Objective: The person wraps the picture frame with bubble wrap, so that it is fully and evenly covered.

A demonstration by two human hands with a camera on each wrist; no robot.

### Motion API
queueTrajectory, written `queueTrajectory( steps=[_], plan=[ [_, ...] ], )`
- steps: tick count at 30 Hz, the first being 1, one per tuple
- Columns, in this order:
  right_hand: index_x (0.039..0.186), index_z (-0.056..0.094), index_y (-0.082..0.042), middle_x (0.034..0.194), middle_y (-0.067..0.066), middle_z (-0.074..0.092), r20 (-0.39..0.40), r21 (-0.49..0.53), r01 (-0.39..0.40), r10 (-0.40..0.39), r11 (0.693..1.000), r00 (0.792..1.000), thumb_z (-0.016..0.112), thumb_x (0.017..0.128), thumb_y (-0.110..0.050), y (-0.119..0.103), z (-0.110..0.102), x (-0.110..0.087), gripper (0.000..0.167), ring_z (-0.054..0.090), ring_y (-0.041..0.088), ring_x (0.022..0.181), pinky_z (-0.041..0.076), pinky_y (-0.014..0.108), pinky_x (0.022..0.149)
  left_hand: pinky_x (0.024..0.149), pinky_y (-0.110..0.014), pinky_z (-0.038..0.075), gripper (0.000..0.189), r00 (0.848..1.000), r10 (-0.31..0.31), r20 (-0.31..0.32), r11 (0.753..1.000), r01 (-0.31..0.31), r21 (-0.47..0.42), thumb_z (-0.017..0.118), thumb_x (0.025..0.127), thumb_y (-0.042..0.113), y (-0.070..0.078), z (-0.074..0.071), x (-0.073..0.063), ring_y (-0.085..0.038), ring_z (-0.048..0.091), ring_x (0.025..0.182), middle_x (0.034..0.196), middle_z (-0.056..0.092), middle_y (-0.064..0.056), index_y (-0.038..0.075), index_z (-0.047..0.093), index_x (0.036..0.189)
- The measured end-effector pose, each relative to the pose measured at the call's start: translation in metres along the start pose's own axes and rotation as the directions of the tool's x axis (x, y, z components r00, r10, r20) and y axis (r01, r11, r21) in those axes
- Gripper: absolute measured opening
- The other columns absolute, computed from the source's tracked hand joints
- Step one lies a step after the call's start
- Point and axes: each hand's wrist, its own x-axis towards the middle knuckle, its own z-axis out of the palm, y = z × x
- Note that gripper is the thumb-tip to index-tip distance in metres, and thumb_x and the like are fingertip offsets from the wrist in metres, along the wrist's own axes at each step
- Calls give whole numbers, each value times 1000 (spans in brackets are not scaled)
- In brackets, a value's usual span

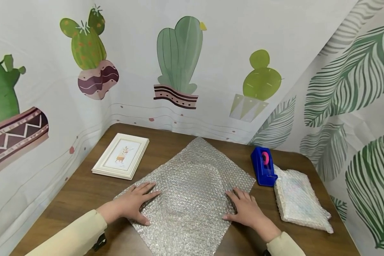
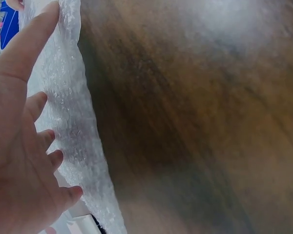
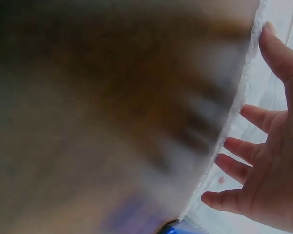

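Observation:
A sheet of bubble wrap [image 1: 192, 185] lies on the wooden table, turned so one corner points to the far edge. My left hand [image 1: 132, 202] rests on its left side with the fingers spread. On the right side my right hand [image 1: 244, 209] touches the sheet, its fingers also spread. Between the hands the sheet shows a faint raised outline; what lies under it, if anything, is hidden. In the left wrist view the fingertips meet the bubble wrap [image 2: 73, 112] near its edge. The right wrist view shows fingertips along the sheet's edge [image 3: 234, 105].
A white picture frame [image 1: 120, 156] lies at the back left. At the right stands a blue tape dispenser [image 1: 262, 170] with a pink core. Beside it lies a flat package wrapped in bubble wrap [image 1: 299, 199]. A cactus-print cloth [image 1: 217, 71] hangs behind the table.

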Motion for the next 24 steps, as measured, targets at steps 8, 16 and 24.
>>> queueTrajectory(
  steps=[8,16,24],
  plan=[
    [133,65,-2,139,28,61,59,-16,19,-18,1000,998,78,86,-47,-13,-32,23,66,51,54,133,37,77,107,108,-74,40,77,996,2,-93,999,-6,-34,76,86,52,-9,-3,6,-47,48,142,156,49,-21,11,55,147],
    [126,69,-3,118,14,74,-72,298,60,-40,953,997,60,104,-29,-51,-58,62,36,71,28,104,59,46,88,104,-60,52,39,910,-137,-390,978,62,-199,63,100,21,-20,-40,5,-44,65,123,134,68,-23,0,65,133],
    [135,60,2,129,23,67,-115,756,55,49,652,992,52,107,-24,-107,-58,97,38,68,28,108,58,44,93,82,-13,52,34,790,-345,-506,878,81,-473,53,106,15,-51,-91,-21,-1,71,93,115,76,-24,-5,65,131]
  ],
)
